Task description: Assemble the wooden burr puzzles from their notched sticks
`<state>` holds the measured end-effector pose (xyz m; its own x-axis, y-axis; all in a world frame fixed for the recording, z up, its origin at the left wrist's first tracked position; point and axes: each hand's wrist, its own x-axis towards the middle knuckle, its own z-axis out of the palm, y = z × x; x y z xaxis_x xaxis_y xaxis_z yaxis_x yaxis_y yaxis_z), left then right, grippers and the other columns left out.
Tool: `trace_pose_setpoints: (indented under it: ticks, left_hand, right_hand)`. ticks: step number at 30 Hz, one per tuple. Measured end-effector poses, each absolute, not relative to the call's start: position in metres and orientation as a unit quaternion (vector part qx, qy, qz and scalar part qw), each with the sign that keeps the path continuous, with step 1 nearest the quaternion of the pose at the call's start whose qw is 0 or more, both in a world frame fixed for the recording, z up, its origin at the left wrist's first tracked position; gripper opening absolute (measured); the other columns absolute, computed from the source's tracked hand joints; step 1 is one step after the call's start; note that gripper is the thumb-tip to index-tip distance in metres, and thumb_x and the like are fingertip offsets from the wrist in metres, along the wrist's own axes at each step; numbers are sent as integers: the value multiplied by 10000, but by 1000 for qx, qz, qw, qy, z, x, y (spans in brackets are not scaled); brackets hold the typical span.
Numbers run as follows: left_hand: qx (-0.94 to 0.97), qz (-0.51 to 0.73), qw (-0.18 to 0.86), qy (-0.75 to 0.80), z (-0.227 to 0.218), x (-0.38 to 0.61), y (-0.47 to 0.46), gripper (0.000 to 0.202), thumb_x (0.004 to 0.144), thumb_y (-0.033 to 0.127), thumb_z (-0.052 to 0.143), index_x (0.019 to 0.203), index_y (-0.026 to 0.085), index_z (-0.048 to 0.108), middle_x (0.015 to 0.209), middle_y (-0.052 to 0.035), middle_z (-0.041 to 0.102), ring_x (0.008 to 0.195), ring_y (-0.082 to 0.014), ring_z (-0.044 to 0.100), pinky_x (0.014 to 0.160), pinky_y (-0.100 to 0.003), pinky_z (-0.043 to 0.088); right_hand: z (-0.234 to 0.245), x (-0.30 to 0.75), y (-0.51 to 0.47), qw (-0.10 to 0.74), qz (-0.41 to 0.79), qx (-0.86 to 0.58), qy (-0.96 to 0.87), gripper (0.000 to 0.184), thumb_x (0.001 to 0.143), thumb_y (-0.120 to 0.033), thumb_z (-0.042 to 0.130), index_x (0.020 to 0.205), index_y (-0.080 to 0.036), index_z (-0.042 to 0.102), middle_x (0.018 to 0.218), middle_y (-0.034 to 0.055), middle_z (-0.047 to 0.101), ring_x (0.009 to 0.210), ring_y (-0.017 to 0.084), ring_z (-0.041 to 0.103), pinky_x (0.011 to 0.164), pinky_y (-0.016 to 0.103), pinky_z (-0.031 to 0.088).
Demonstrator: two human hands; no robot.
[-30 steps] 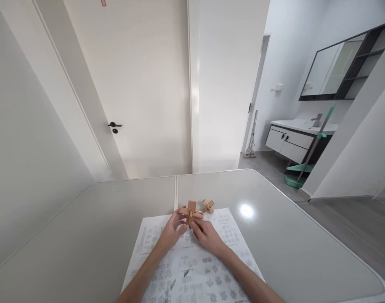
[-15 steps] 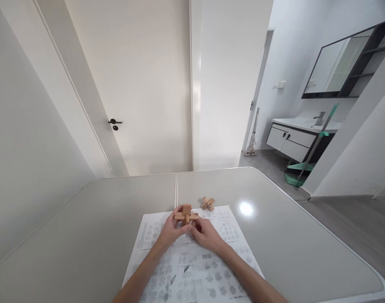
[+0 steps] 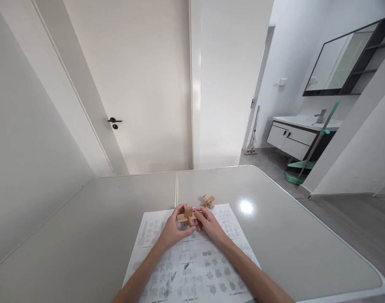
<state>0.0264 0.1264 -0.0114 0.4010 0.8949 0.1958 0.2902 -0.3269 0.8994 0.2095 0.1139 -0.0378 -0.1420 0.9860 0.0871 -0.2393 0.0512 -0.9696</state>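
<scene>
Between my two hands is a wooden interlocking puzzle (image 3: 188,213), a cross of light-brown bars with a round peg pointing toward me. My left hand (image 3: 174,227) grips its left side, thumb below and fingers behind. On the right end, the fingers of my right hand (image 3: 208,223) are closed around a bar. Just beyond, a smaller wooden cross-shaped puzzle (image 3: 208,201) lies on the table by the top edge of the printed paper sheet (image 3: 186,277). The paper, covered in small grey diagrams, lies beneath my hands and forearms.
The grey table (image 3: 85,240) has rounded corners and a seam (image 3: 176,189) running away from me. Past its far edge is a white door (image 3: 148,84) with a black handle. To the right are a washbasin cabinet (image 3: 290,136), a mop (image 3: 254,132) and a green dustpan (image 3: 295,178).
My right hand has risen along the puzzle, and its fingers now sit on top of the right bar. The puzzle has tilted and shifted slightly right. The smaller puzzle stays put.
</scene>
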Motion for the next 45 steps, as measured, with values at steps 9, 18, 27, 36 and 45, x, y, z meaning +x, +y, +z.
trace_pose_setpoints:
  ticks: [9,18,27,36,45]
  left_hand:
    - [762,337,376,406,-10,24,129,659,748,374,792,1332,248,514,1250,-86,661,1123,-293,661,998,-445,525]
    - [762,322,386,409,-10,22,129,706,725,407,824,1349,267,523,1268,-99,665,1131,-310,654,1009,-476,516]
    - [756,321,371,434,-23,14,135,791,685,486,858,1378,262,549,1367,-143,583,1306,-372,528,1088,-530,438]
    - [764,309,351,444,-21,15,134,760,699,506,845,1357,272,544,1345,-126,589,1275,-358,554,1073,-512,450]
    - [756,340,352,435,-15,19,131,752,616,467,904,1275,272,599,1230,-100,655,1142,-339,636,976,-477,524]
  right_hand:
    - [-47,207,118,520,573,-391,-499,444,878,-632,590,1009,-209,579,645,-50,562,446,105,452,436,236,338]
    - [-44,208,113,502,552,-402,-531,479,899,-654,557,1056,-202,580,672,-45,555,463,102,434,426,228,337]
    - [-51,207,116,505,559,-392,-528,447,923,-635,543,1057,-209,570,682,-51,544,461,94,431,424,219,336]
    - [-53,206,118,503,557,-397,-528,418,928,-607,539,1063,-213,567,675,-52,542,457,102,446,422,225,338]
    - [-51,207,116,517,545,-393,-531,477,897,-653,563,1062,-208,608,631,-48,545,465,122,455,442,250,369]
